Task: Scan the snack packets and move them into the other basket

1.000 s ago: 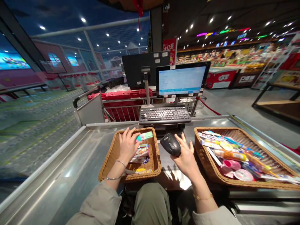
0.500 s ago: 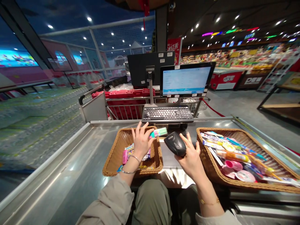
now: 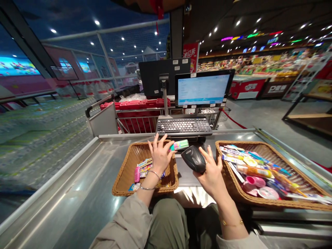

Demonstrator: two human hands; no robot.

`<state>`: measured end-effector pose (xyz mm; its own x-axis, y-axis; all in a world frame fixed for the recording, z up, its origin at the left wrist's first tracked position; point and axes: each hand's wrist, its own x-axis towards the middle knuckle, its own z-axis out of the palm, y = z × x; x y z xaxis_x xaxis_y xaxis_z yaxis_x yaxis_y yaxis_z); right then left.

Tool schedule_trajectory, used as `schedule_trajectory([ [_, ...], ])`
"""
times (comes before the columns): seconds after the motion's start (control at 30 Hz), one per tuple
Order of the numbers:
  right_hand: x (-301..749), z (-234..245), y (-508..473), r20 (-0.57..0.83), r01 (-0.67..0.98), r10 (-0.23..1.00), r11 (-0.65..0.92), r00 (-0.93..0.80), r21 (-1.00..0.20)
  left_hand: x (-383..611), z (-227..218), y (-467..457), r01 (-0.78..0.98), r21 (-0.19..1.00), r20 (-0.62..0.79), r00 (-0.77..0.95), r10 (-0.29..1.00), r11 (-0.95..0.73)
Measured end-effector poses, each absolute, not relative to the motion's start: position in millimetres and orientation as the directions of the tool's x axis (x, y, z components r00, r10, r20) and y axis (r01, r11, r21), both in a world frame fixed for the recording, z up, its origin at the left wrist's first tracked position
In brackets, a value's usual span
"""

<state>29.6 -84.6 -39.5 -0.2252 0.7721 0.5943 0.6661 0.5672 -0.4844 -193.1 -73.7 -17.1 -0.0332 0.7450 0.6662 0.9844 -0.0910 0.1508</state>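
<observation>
- Well, the slim green-and-pink blister pack [image 3: 178,145] looks light and fairly stiff, though its smooth plastic could slip (the print is too small to read); its long middle seems the surest place to hold.
- The pack lies at the left hand [image 3: 160,155], above the far rim of the left wicker basket [image 3: 124,176]. Its end meets the thumb while the fingers fan wide open, so I cannot tell whether this grip has hold of it.
- The right hand [image 3: 212,178] has a black handheld barcode scanner [image 3: 194,159] against its fingers. The scanner looks light but rounded, and its narrow handle seems the natural place to hold. This grip is loose, with the fingers partly spread.
- The left wicker basket carries small packets and a pink tube [image 3: 137,174]; the right wicker basket [image 3: 259,144] is heaped with long packs and pink rolls [image 3: 267,192].
- Both baskets sit on the stainless steel table [image 3: 77,180], with a keyboard [image 3: 184,126] and a monitor [image 3: 202,90] beyond.
</observation>
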Motion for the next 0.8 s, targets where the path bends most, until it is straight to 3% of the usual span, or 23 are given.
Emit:
schedule_trajectory([
  [0.8,36,-40,-85,0.556,0.666,0.8,0.543,-0.225,-0.512,-183,-24,-62,0.974,0.207,0.7,-0.083,0.71,-0.09],
])
